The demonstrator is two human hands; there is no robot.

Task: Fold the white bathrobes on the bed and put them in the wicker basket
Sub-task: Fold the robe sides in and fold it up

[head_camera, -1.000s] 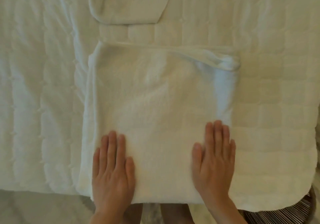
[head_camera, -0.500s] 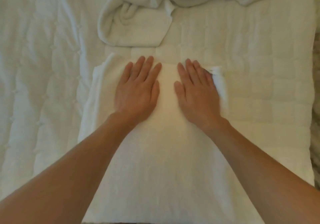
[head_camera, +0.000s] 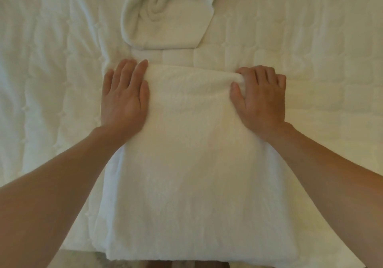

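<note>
The left hand (head_camera: 124,96) is lying spread on the folded white terry bathrobe (head_camera: 196,164); the right hand (head_camera: 261,96) is pinching its far corner. Pulling unevenly could be skewing the fold.

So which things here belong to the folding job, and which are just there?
Part of the job:
- folded bathrobe, under both hands
- left hand, at its far left corner
- right hand, pinching its far right corner
- crumpled bathrobe, waiting farther up

Just there:
- quilted bed cover

No basket in view.
</note>
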